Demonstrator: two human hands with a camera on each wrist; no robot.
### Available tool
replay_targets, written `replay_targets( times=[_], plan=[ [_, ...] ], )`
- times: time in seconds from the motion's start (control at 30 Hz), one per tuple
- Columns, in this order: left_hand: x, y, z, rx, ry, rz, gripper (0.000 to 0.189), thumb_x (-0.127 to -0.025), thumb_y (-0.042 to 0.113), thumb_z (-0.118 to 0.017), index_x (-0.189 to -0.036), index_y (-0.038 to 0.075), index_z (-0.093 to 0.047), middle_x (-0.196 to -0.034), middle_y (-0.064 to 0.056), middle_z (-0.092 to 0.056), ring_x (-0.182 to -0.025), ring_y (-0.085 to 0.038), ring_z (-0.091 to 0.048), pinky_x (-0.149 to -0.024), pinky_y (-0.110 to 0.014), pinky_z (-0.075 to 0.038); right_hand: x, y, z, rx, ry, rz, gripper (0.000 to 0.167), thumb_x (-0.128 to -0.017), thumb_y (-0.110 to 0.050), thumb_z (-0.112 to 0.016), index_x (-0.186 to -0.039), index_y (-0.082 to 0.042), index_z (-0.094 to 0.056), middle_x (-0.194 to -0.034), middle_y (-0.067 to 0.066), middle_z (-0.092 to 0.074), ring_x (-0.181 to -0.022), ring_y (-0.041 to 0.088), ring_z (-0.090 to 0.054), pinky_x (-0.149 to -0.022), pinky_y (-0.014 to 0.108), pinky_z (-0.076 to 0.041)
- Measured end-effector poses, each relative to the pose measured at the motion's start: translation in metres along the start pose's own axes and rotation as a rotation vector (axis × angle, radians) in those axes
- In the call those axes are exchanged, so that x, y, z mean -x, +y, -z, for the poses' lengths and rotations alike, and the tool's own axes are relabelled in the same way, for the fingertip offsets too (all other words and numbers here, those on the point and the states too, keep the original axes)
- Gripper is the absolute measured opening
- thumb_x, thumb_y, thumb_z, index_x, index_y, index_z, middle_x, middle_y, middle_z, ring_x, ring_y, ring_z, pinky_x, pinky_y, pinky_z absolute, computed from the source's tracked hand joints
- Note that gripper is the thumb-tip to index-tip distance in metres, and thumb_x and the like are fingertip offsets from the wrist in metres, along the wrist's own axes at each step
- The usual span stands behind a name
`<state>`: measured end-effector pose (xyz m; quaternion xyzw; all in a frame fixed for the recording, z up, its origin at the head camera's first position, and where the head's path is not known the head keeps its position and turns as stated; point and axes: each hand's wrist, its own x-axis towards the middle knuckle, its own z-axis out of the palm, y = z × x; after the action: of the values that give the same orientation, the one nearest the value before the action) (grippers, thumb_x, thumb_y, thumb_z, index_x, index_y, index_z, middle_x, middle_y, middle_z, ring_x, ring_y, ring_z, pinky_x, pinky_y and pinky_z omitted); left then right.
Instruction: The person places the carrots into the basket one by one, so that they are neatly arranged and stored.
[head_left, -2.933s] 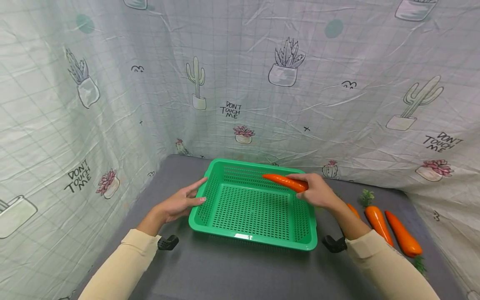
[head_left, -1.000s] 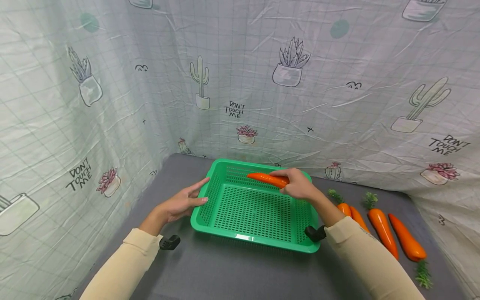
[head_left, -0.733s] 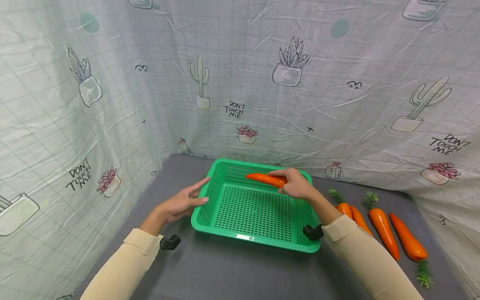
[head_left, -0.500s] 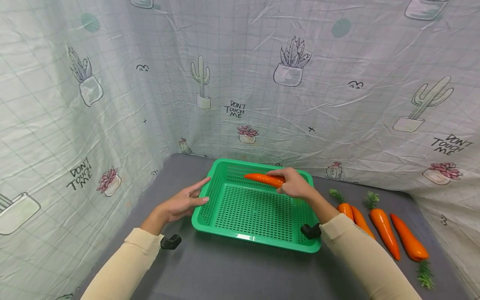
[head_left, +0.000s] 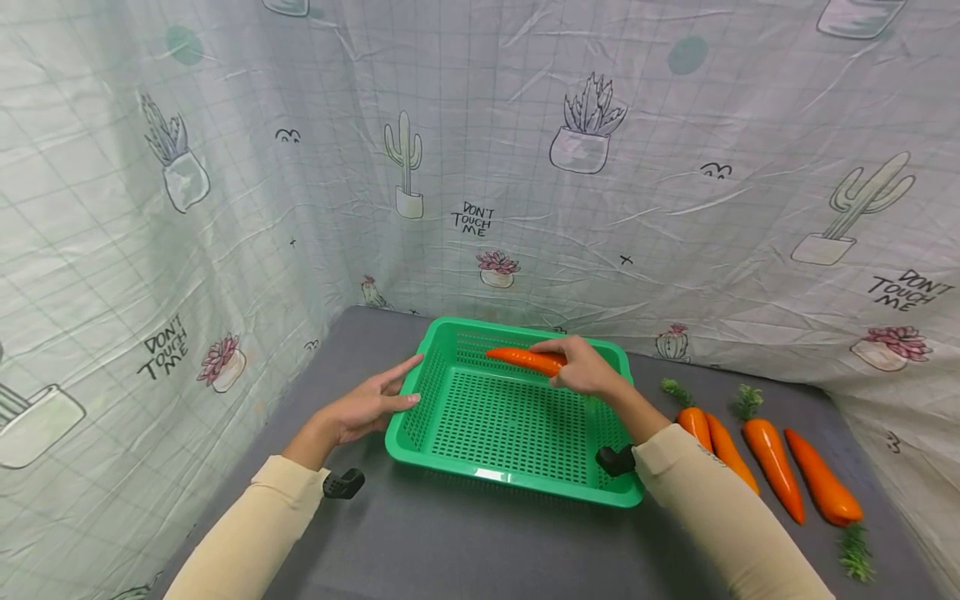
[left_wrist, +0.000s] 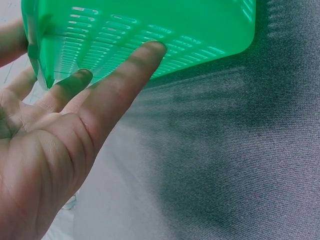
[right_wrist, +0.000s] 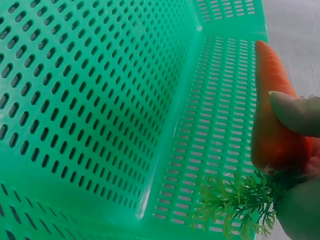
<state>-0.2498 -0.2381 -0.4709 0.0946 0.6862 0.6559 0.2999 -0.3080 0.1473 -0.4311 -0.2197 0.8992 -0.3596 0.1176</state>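
Note:
My right hand (head_left: pixel 583 367) grips an orange carrot (head_left: pixel 517 358) by its thick end, thumb across it. The carrot's tip points left, along the far wall of a green plastic basket (head_left: pixel 517 493) with slotted sides. Leafy green tops (right_wrist: pixel 235 202) hang below my fingers in the right wrist view. At the basket's left side, my left hand (head_left: pixel 360 410) holds the rim, thumb over its edge. In the left wrist view, fingers (left_wrist: pixel 117 90) of that hand extend along the outer wall. The basket's perforated floor shows bare.
Several more carrots lie on the grey tabletop (head_left: pixel 450 542) to the right, including one carrot (head_left: pixel 774 467) with its leaves away from me and another carrot (head_left: pixel 823 483) with its leaves towards me. A printed curtain (head_left: pixel 517 108) stands close behind the basket and along the left side.
My right hand has carried the carrot left, from above the basket's right rim to its far inner wall, slowing in the last second. The left hand stays on the rim; the view shifts slightly.

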Motion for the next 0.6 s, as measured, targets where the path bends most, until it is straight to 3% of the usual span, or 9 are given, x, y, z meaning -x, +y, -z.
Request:
replay_targets(
  times=[0.6],
  plan=[
    [0.0,-0.001,0.001,0.006,-0.003,0.002,0.086,-0.107,0.019,-0.062,-0.169,0.037,-0.005,-0.175,-0.016,-0.018,-0.142,-0.044,-0.052,-0.101,-0.056,-0.057,-0.013,0.004,-0.009,0.0,-0.018,0.007,0.07,-0.073,0.016,-0.069,-0.14,-0.003,-0.065,-0.135,0.023,-0.068,-0.099,0.028,-0.06,-0.079,0.035,-0.05]
  ],
)
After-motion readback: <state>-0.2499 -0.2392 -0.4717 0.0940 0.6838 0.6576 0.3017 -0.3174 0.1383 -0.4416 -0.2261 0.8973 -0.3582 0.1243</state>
